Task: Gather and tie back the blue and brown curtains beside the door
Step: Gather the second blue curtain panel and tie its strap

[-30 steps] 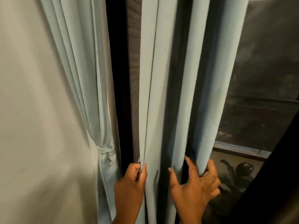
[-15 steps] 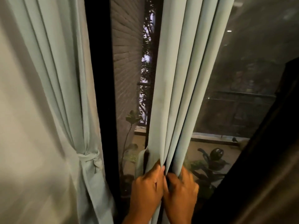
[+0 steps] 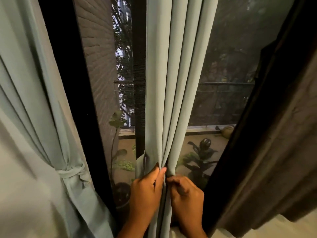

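Note:
A pale blue curtain [image 3: 173, 83] hangs in the middle, bunched into narrow folds in front of the glass door. My left hand [image 3: 145, 191] grips the folds from the left and my right hand [image 3: 186, 194] grips them from the right, the two almost touching at waist height. A second pale blue curtain [image 3: 39, 117] hangs at the left, gathered by a knotted fabric tie [image 3: 72, 172]. A brown curtain [image 3: 281, 152] hangs loose along the right edge.
A black door frame [image 3: 75, 100] stands between the two blue curtains. Through the glass I see a brick wall [image 3: 99, 66], potted plants [image 3: 199, 160] and a balcony railing [image 3: 223, 85]. A pale wall fills the lower left.
My hands have drawn together, squeezing the spread folds of the middle blue curtain into one tight bunch. The view has shifted left to right, revealing the brown curtain and more of the glass.

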